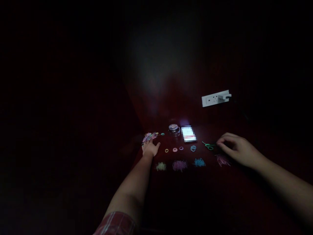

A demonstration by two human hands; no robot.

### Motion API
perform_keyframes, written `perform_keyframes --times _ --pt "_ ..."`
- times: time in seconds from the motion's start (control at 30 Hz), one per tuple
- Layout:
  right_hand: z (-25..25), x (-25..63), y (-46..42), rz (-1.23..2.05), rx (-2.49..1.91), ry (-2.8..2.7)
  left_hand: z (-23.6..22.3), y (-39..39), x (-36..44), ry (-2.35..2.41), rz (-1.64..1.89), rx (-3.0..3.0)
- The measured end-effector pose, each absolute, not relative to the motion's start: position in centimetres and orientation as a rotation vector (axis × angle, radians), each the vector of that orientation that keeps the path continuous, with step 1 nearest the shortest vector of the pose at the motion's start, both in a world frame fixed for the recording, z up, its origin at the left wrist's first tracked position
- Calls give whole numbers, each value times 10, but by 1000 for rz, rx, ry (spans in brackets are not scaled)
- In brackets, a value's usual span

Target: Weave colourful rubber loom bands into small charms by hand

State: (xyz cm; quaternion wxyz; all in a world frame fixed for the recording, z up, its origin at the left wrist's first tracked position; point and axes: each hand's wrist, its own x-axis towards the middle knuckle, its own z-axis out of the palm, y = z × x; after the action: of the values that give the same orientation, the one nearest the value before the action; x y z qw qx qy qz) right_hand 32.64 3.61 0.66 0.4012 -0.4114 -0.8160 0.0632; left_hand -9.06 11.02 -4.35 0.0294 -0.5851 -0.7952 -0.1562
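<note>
My left hand (151, 148) lies open with its fingers spread at the edge of a mixed pile of small coloured bands (149, 135). On the right, my right hand (234, 148) has thumb and forefinger pinched together; anything between the tips is too small to make out. Green scissors (209, 146) lie just left of those fingertips; whether they touch is unclear. Between the hands is a row of small rings: yellow (166, 150), pink (175, 149), purple (181, 148) and blue (193, 148).
Nearer me are heaps of thin strips: pale yellow (161, 166), purplish pink (180, 165), blue (200, 162) and pink (223, 160). A lidded jar (173, 130) and a lit phone (188, 133) stand behind. A wall socket (215, 98) holds a plug. Surroundings are very dark.
</note>
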Motion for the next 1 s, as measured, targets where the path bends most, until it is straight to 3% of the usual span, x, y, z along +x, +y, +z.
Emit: perform_keyframes --times 0.57,1.0 --pt "7 329 37 115 -1039 -1986 -42 112 -92 -2478 -598 -1767" --pt "4 329 37 135 -1060 -1913 -39 90 -105 -2334 -1375 -1614"
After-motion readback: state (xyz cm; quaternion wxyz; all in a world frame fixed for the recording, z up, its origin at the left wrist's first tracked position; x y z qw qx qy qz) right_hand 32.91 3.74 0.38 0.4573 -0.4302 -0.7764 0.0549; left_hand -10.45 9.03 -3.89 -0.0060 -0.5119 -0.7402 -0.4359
